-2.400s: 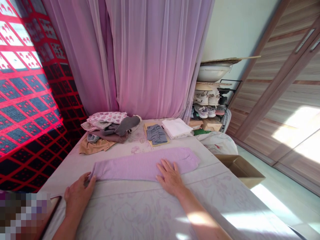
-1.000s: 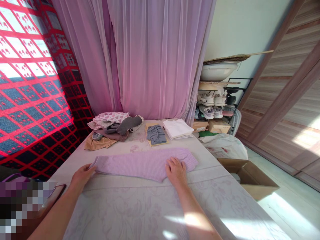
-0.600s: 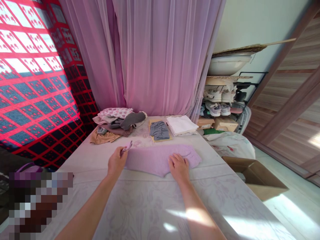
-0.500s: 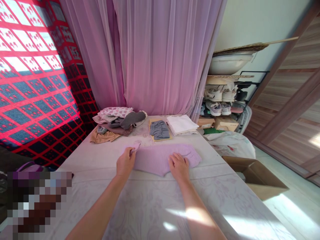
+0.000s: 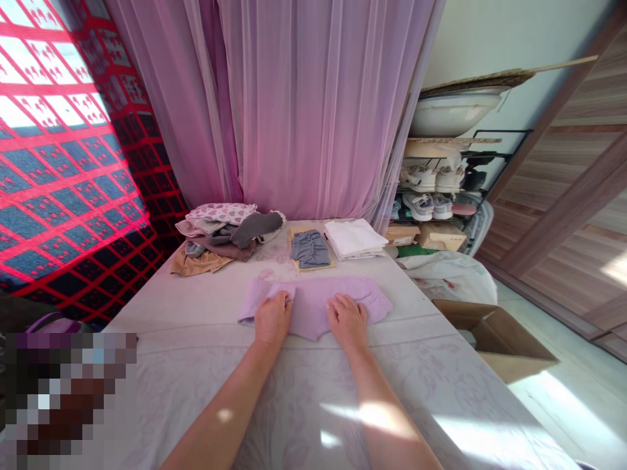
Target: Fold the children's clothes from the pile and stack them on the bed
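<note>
A knit garment [image 5: 313, 307] is lying on the bedspread [image 5: 441, 391], with a clothes pile [image 5: 220, 238] sitting at eleven o'clock, a shoe rack [image 5: 431, 183] standing at one, and a cardboard box [image 5: 494, 333] resting at three.
</note>
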`<state>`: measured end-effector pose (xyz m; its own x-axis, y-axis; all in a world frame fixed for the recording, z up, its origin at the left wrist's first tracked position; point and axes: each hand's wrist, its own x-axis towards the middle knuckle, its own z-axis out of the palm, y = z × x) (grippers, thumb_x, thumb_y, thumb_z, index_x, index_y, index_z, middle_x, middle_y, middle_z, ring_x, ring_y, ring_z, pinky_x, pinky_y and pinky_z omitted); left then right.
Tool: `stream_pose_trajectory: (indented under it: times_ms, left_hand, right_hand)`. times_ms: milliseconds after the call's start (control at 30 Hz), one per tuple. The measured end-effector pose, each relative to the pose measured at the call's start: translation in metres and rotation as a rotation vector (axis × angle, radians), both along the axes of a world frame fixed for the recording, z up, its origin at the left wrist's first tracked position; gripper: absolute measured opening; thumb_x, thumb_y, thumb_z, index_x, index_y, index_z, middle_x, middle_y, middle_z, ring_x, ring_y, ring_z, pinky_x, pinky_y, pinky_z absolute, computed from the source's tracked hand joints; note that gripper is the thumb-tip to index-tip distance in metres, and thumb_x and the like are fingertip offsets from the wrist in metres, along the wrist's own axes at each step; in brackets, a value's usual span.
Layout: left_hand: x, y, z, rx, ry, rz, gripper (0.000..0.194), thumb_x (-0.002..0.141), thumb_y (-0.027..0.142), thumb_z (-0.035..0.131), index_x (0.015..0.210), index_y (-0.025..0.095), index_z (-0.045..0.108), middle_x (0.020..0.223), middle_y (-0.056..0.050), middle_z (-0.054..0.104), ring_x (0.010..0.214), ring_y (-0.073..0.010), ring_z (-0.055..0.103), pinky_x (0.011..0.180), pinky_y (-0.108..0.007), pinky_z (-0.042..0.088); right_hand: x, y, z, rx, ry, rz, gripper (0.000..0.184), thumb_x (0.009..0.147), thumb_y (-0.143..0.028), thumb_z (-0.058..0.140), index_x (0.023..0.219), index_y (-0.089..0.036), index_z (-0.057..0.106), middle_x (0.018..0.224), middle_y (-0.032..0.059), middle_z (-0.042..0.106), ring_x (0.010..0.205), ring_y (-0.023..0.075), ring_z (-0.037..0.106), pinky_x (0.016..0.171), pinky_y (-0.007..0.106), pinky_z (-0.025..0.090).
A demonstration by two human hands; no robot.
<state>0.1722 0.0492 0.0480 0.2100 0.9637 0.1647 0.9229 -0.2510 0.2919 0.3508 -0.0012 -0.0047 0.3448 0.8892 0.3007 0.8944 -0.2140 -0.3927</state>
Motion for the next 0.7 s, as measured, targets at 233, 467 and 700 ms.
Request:
stream_pose_trajectory:
  times_ms: [233, 467, 700]
  left_hand:
    - [0.018, -0.006, -0.006, -0.008, 0.021, -0.078, 0.02, 0.095, 0.026, 0.047, 0.108, 0.022, 0.062, 0.094, -0.006, 0.075, 0.094, -0.0191, 0.068, 0.096, -0.032, 0.041]
    - [-0.007, 0.009, -0.008, -0.067, -0.131, -0.314, 0.032, 0.095, 0.039, 0.045, 0.119, 0.022, 0.058, 0.116, -0.008, 0.069, 0.105, -0.0206, 0.065, 0.089, -0.031, 0.049]
    - [-0.069, 0.052, -0.008, 0.081, 0.047, -0.334, 0.041, 0.094, 0.038, 0.043, 0.129, 0.023, 0.059, 0.141, -0.01, 0.056, 0.138, -0.0267, 0.041, 0.116, -0.048, 0.028]
  right_hand:
    - [-0.002, -0.002, 0.002, 0.027, 0.0, -0.007, 0.031, 0.097, -0.031, 0.042, 0.11, -0.028, 0.07, 0.132, 0.0053, 0.062, 0.129, 0.0216, 0.047, 0.11, 0.046, 0.022]
    - [-0.002, -0.004, 0.004, 0.022, 0.005, 0.007, 0.031, 0.097, -0.031, 0.042, 0.112, -0.027, 0.07, 0.132, 0.006, 0.062, 0.129, 0.0219, 0.047, 0.109, 0.047, 0.023]
    - [-0.002, -0.003, 0.003, 0.029, -0.019, -0.001, 0.03, 0.095, -0.029, 0.044, 0.111, -0.028, 0.07, 0.132, 0.0056, 0.062, 0.128, 0.0213, 0.047, 0.11, 0.046, 0.023]
